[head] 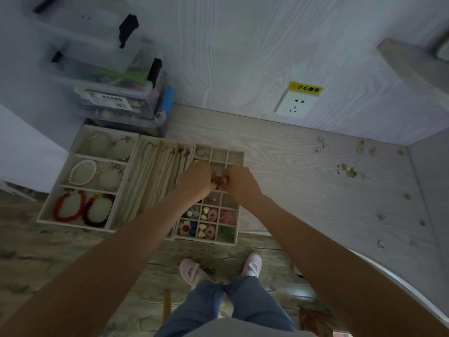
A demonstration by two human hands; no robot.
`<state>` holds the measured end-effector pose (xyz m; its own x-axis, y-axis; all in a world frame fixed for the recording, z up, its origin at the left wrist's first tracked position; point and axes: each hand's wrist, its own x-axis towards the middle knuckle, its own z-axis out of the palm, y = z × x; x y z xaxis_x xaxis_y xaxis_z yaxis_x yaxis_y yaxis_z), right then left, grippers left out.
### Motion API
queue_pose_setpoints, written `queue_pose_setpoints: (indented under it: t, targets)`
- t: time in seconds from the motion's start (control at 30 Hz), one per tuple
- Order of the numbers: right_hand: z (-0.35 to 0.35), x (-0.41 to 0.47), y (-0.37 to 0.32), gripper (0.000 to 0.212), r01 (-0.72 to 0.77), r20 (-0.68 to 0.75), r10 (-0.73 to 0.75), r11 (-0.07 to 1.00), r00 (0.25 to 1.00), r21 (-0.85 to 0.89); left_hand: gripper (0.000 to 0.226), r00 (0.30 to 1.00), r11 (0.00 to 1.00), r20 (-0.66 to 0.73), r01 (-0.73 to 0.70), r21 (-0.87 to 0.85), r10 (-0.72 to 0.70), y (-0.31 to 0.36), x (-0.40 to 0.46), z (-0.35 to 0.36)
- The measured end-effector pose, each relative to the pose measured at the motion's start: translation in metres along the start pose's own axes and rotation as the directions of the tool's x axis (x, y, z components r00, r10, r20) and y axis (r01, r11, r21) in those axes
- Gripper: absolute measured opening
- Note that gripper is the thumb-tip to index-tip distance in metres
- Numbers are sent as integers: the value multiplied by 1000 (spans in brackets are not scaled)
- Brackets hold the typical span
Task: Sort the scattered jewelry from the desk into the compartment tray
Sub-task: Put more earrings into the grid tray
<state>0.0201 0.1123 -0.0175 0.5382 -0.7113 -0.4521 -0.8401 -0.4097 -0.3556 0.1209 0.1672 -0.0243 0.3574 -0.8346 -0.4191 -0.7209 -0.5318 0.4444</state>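
Two bare forearms reach out from the person, over blue trousers and pink slippers point(252, 263) on the floor. The left hand point(195, 181) and right hand point(239, 181) meet above the beige small-square compartment tray point(235, 155), fingers curled in close together around something tiny between them; what it is I cannot tell. That tray sits on the pale wood-grain bench point(291, 166). Its near squares hold coloured beads and a pink charm point(227, 216). Left of the tray lie a beige necklace tray point(155, 171) and a beige bracelet tray point(73, 152) with a white pearl bracelet point(82, 172). Right of the tray, scattered small jewelry pieces point(347, 169) lie well apart across the bench. Behind the trays, clear plastic boxes point(116, 93) are stacked.
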Motion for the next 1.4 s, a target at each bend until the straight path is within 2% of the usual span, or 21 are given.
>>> queue_pose_setpoints:
  t: [0.07, 0.13, 0.23, 0.37, 0.5, 0.6, 0.67, 0.77, 0.87, 0.9, 1.07, 1.27, 1.4]
  targets:
    - [0, 0, 0, 12, 3, -4, -3, 1000, 1000, 25, 42, 1000, 1000, -12, 20, -10, -20, 2, 1, 2]
    - [-2, -2, 3, 15, 3, -22, -1, 998, 1000, 58, 36, 999, 1000, -32, 14, 1, -14, 2, 1, 4]
    - [-9, -7, 13, 14, 7, -84, 4, 993, 996, 122, 9, 997, 997, -44, -59, 45, 61, 0, 0, 5]
    - [-20, -14, 26, 18, 11, -152, 23, 975, 988, 221, 7, 990, 994, -108, -80, 74, 88, -1, 0, 9]
    - [-24, -19, 31, 17, 13, -143, 26, 964, 989, 267, 11, 988, 992, -96, -116, 42, 120, -3, 1, 8]
    - [-23, -20, 30, 19, -2, -106, 35, 953, 994, 303, 13, 974, 979, -117, -201, -43, 195, -9, -3, 4]
    - [-22, -19, 29, 22, -39, -75, 71, 931, 995, 363, 17, 957, 967, -146, -255, -21, 249, -16, -8, -1]
    - [-19, -15, 31, 24, -107, -21, 142, 831, 990, 546, 24, 941, 951, -137, -302, 60, 308, -29, -14, -6]
    - [-15, -11, 34, 26, -124, 40, 138, 678, 990, 725, 34, 934, 929, -70, -336, 155, 350, -37, -18, -6]
    - [-15, -11, 35, 27, -118, 43, 129, 657, 991, 744, 38, 932, 921, -46, -345, 179, 358, -37, -19, -6]
    - [-16, -13, 36, 22, -97, 29, 119, 625, 993, 774, 53, 929, 894, 7, -358, 270, 370, -31, -20, -5]
    - [-17, -15, 36, 30, -80, 11, 116, 611, 993, 788, 54, 930, 871, 27, -352, 342, 365, -26, -21, -6]
    - [-15, -13, 34, 17, -56, -40, 122, 694, 992, 718, 56, 927, 892, -20, -354, 281, 374, -31, -21, -5]
